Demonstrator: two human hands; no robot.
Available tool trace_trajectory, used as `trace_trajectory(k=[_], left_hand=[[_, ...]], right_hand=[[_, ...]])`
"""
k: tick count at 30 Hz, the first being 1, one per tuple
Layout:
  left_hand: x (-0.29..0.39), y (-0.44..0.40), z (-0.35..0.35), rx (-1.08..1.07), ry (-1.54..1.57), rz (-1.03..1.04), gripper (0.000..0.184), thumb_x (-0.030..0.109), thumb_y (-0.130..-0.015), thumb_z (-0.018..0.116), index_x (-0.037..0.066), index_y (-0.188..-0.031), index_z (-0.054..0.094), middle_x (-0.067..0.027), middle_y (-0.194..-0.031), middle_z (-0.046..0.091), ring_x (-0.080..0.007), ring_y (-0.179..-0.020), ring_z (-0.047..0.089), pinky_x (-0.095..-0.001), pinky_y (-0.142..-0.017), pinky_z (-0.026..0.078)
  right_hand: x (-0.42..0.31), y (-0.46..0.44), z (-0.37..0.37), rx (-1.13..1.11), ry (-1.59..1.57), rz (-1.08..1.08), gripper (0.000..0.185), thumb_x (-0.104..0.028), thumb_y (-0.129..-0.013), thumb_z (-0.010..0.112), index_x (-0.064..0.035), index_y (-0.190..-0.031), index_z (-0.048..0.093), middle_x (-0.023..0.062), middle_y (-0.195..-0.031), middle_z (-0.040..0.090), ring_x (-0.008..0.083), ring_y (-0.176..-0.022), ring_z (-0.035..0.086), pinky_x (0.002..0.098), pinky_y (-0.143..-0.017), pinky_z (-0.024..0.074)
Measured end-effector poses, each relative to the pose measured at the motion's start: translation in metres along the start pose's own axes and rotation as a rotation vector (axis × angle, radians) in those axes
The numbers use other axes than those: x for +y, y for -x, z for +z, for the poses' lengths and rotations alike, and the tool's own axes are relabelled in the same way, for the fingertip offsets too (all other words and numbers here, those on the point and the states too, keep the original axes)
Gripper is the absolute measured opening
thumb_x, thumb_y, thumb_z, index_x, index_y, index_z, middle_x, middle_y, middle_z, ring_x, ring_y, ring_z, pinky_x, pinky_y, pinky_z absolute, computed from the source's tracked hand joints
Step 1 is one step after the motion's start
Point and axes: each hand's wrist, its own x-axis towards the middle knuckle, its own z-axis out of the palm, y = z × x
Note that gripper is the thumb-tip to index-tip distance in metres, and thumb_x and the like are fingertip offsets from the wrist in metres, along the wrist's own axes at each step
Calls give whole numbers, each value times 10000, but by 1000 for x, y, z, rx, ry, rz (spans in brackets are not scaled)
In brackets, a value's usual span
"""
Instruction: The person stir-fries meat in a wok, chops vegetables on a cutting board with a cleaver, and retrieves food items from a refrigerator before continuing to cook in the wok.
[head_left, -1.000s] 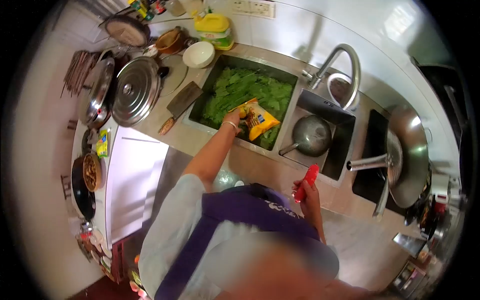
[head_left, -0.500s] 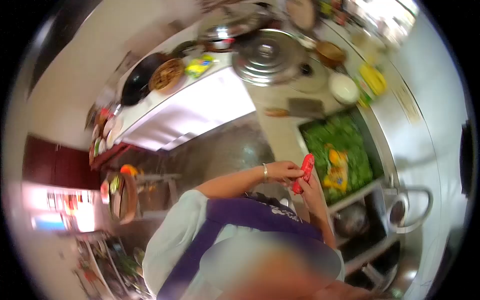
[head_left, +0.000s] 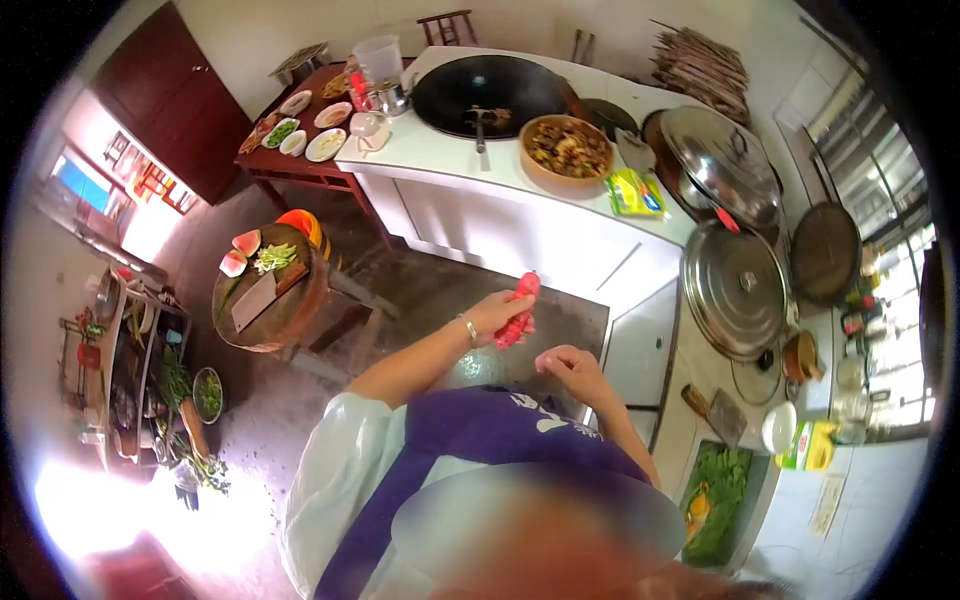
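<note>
My left hand (head_left: 494, 316) is closed around a red, sausage-shaped packet (head_left: 515, 308), held up in front of my apron with both ends showing past the fingers. Its exact kind is unclear. To the right and slightly lower, my right hand (head_left: 574, 368) is apart from the packet, its fingers curled in and nothing visible in them. Beyond my hands runs the white counter, where a wooden bowl of cooked food (head_left: 566, 152) sits beside a yellow-green packet (head_left: 637, 192) and a black wok (head_left: 492, 95) with a ladle in it.
At left, a round chopping block (head_left: 250, 335) on a stand carries a cleaver (head_left: 255, 302) and cut vegetables. Large lidded pots (head_left: 735, 285) line the right counter. Leafy greens (head_left: 722, 490) fill the sink basin. Several small plates (head_left: 327, 145) stand on the red table.
My view and body have turned left, from the sink toward the white counter. The red packet, earlier between both hands, is now in my left hand alone; my right hand has come away.
</note>
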Motion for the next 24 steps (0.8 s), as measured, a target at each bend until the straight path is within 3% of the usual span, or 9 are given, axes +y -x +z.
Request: trace_trajectory(k=[2,5,8,9,12,16,19,22,24], left_hand=[[13,-5,-37,55,59,34,327,374,-908,576,66,-975,490,-73,-886,576,-181,-778,605,-340,-630,543],[23,-9,-77,120,203,73,313,366,-917,560,67,-977,488,-71,-859,576,-193,-778,602,-351,-636,541],[23,-23,-115,143,328,96,298,342,-937,530,59,-1019,483,-87,-868,593,-216,-765,612,-366,-624,541],[27,-27,-124,144,351,105,298,340,-938,526,59,-1025,478,-90,-871,592,-217,-769,612,-366,-619,541],[39,-48,-160,169,349,115,287,319,-945,510,52,-1038,461,-107,-886,589,-223,-775,615,-377,-632,547],[59,-77,-203,333,299,117,281,305,-945,508,46,-1043,465,-114,-911,596,-228,-772,619,-392,-661,552],[73,-82,-226,435,319,135,283,297,-939,517,41,-1052,470,-113,-931,598,-233,-792,621,-400,-678,553],[93,-78,-223,548,482,210,289,295,-932,533,41,-1056,476,-109,-940,598,-241,-826,620,-410,-697,549],[96,-68,-230,569,578,262,284,296,-932,534,43,-1049,479,-109,-940,598,-245,-829,618,-416,-700,548]], right_hand=[[-14,-35,-11,-82,101,102,275,-207,-940,510,28,-1044,609,94,-956,639,124,-731,601,253,-687,498],[11,-94,-28,34,18,91,291,-232,-949,472,32,-935,595,103,-885,626,133,-678,585,257,-645,498],[-16,-155,-54,104,101,-19,283,-222,-946,461,23,-849,565,95,-845,613,135,-671,589,260,-633,499],[-31,-178,-62,92,121,18,212,-163,-926,463,27,-888,549,108,-848,585,181,-752,594,295,-666,497],[-50,-270,-91,80,618,-599,164,-68,-865,487,14,-995,543,155,-915,560,256,-863,579,338,-715,489],[-106,-400,-100,75,932,-561,360,-19,-789,541,-82,-1144,542,189,-1013,529,349,-923,556,420,-751,467],[-151,-476,-99,-129,1129,-197,344,-61,-783,584,-160,-1112,564,166,-1013,532,346,-918,569,433,-752,464],[-126,-551,-105,-387,1256,-342,281,-96,-770,615,-212,-1025,589,153,-1013,541,330,-907,583,418,-743,469],[-131,-575,-110,-347,1305,-379,135,-175,-779,626,-199,-911,614,140,-972,554,319,-909,586,410,-740,469]])
